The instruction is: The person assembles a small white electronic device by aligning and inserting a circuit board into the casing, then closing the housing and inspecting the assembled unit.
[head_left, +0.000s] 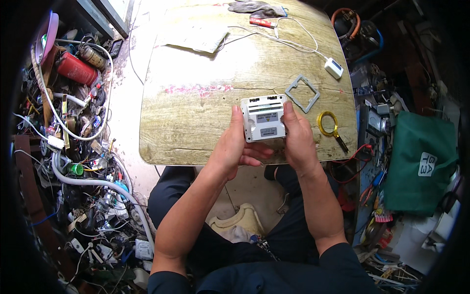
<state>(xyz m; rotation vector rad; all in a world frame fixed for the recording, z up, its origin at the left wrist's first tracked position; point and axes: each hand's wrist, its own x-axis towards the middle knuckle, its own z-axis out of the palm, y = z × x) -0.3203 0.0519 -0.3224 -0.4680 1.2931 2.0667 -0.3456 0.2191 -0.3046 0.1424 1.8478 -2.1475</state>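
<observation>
Your left hand and right hand grip the square white plastic device above the rounded, yellowish wood-grain table; likely light, stiff and brittle, it suits holding by its sides.

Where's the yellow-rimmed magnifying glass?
In head view, the magnifying glass lies on the wood-grain table, right of the right hand, near the square grey frame.
</observation>
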